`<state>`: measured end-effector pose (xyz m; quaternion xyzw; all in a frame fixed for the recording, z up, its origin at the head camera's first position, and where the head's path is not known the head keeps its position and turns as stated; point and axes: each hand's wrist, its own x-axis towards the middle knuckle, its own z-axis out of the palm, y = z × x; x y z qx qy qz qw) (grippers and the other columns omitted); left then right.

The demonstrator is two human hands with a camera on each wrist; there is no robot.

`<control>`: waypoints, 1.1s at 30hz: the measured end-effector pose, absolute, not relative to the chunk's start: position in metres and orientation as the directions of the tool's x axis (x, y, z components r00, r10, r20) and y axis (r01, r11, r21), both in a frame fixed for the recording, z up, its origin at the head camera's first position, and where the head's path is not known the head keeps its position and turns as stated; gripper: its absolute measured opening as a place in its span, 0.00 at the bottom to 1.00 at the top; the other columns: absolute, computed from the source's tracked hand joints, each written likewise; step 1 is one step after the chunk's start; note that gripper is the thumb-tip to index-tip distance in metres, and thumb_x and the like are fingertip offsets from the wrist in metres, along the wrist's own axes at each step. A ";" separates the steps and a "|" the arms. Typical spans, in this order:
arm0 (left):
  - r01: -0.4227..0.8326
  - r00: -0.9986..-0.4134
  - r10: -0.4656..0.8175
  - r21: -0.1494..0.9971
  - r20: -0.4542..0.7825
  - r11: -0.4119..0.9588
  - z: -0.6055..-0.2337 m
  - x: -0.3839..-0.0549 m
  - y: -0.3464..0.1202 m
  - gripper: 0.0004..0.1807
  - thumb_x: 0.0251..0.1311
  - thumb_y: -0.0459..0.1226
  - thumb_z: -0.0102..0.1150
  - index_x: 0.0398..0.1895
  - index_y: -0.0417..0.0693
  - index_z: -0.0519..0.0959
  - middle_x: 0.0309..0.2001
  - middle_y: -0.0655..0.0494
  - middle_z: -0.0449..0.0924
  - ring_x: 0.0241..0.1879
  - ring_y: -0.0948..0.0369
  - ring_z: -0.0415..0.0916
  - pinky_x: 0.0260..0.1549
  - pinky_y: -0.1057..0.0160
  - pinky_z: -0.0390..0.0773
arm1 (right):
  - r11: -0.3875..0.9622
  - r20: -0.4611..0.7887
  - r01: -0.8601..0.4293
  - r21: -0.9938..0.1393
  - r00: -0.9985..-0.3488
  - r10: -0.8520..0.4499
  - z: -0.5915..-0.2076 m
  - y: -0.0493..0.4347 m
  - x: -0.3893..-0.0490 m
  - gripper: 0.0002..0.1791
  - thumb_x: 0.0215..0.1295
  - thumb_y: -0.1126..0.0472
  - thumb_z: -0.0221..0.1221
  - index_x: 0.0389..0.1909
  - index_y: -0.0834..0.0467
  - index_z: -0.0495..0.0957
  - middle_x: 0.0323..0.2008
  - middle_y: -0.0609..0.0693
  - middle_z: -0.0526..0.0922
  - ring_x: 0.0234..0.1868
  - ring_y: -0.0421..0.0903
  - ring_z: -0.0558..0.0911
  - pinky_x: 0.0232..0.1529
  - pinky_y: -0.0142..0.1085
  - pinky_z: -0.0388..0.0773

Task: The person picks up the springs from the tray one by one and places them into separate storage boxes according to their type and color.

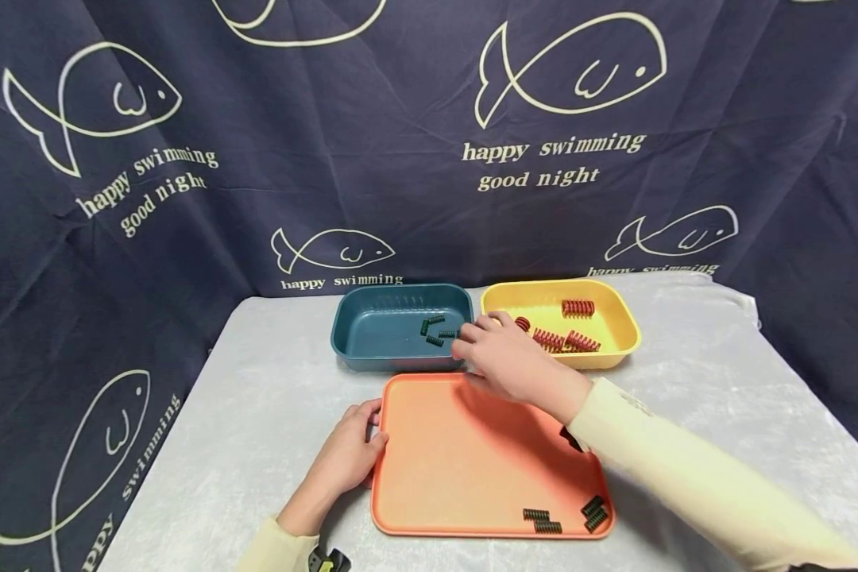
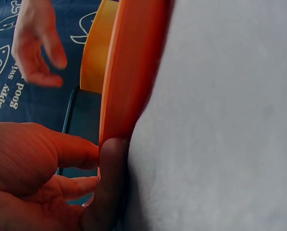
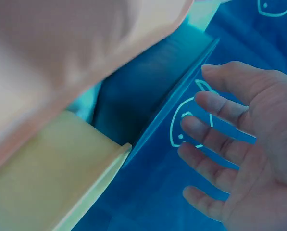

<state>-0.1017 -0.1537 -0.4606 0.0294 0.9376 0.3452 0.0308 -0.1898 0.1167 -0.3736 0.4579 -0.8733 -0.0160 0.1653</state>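
Note:
My left hand (image 1: 350,446) grips the left rim of an orange tray (image 1: 457,453); in the left wrist view, the thumb and fingers (image 2: 115,163) pinch that rim. Above the tray's far edge, near the right end of the blue bin (image 1: 379,361), hovers my right hand (image 1: 511,361). Its fingers spread, loosely bent, with nothing between them in the right wrist view. Small dark springs (image 1: 434,341) lie inside the blue bin, partly hidden by that hand. More black springs (image 1: 536,515) rest near the tray's right side, some partly covered by the right sleeve.
Just right of the blue bin stands a yellow bin (image 1: 622,349) holding several red springs (image 1: 577,307). A pale cloth covers the table (image 1: 257,381). Behind the bins hangs a dark blue curtain (image 1: 415,159) printed with fish. My right forearm (image 1: 693,469) crosses the tray's right side.

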 end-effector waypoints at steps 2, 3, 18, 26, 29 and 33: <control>0.035 -0.996 0.079 0.651 -0.038 0.758 -0.460 -0.101 -0.153 0.28 0.64 0.32 0.67 0.67 0.37 0.74 0.46 0.53 0.74 0.45 0.56 0.73 0.51 0.49 0.74 | 0.572 0.270 -0.802 0.171 -0.520 -0.811 -0.375 0.123 -0.180 0.15 0.58 0.52 0.73 0.42 0.51 0.81 0.39 0.48 0.78 0.43 0.54 0.78 0.54 0.53 0.71; 0.035 -0.996 0.080 0.653 -0.039 0.756 -0.460 -0.101 -0.153 0.28 0.64 0.32 0.67 0.67 0.36 0.74 0.46 0.53 0.74 0.45 0.56 0.73 0.52 0.49 0.74 | 0.569 0.267 -0.805 0.168 -0.518 -0.813 -0.376 0.126 -0.175 0.15 0.57 0.52 0.73 0.42 0.51 0.81 0.39 0.48 0.78 0.43 0.54 0.78 0.53 0.53 0.71; 0.035 -0.996 0.078 0.655 -0.037 0.755 -0.457 -0.101 -0.151 0.28 0.64 0.31 0.66 0.67 0.36 0.74 0.45 0.52 0.74 0.46 0.55 0.73 0.52 0.49 0.74 | 0.572 0.174 -0.817 0.078 -0.553 -0.815 -0.377 0.159 -0.110 0.19 0.56 0.52 0.72 0.49 0.50 0.81 0.42 0.45 0.78 0.43 0.50 0.78 0.49 0.49 0.75; 0.024 -0.997 0.070 0.644 -0.045 0.765 -0.459 -0.102 -0.152 0.29 0.64 0.32 0.67 0.68 0.37 0.74 0.46 0.53 0.74 0.46 0.56 0.73 0.52 0.50 0.74 | 0.534 0.137 -0.844 0.056 -0.523 -0.841 -0.386 0.167 -0.086 0.15 0.56 0.51 0.72 0.41 0.48 0.80 0.33 0.41 0.73 0.35 0.44 0.74 0.39 0.42 0.74; 0.024 -0.997 0.069 0.643 -0.045 0.766 -0.459 -0.102 -0.152 0.29 0.64 0.32 0.67 0.68 0.37 0.74 0.46 0.52 0.74 0.46 0.55 0.73 0.52 0.49 0.74 | 0.515 0.104 -0.856 0.038 -0.509 -0.854 -0.394 0.168 -0.080 0.11 0.56 0.52 0.70 0.36 0.46 0.78 0.29 0.38 0.68 0.32 0.42 0.71 0.35 0.38 0.69; 0.024 -0.997 0.068 0.644 -0.045 0.765 -0.461 -0.101 -0.153 0.29 0.64 0.32 0.67 0.68 0.37 0.74 0.46 0.52 0.74 0.46 0.55 0.73 0.53 0.49 0.74 | 0.512 0.029 -0.859 0.001 -0.512 -0.858 -0.405 0.171 -0.074 0.15 0.52 0.54 0.73 0.33 0.43 0.75 0.27 0.34 0.64 0.31 0.40 0.68 0.34 0.36 0.64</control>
